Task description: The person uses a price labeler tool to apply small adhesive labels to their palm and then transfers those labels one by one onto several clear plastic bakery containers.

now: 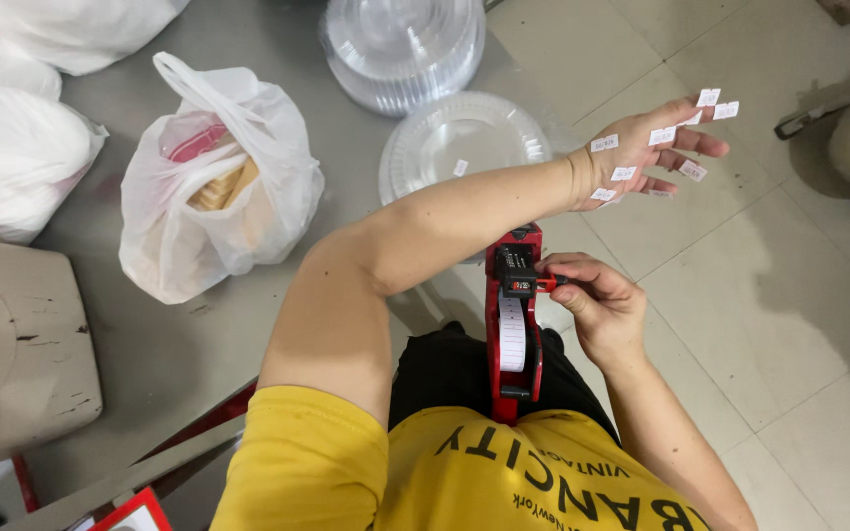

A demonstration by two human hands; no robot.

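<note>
My left hand (646,149) is stretched out over the tiled floor with fingers apart. Several small white labels (604,144) stick to its back and fingertips, and it grips nothing. A red label gun (514,324) with a white label roll lies upright against my lap, below my left forearm. My right hand (597,307) is beside the gun, and its fingers pinch a small red knob (547,283) on the gun's right side.
A grey table (150,334) holds white plastic bags (218,187), a stack of clear plastic lids (403,49) and a single clear lid (464,143) with one label on it. A worn beige box (22,344) sits at the left. Metal furniture legs (838,103) stand at the right.
</note>
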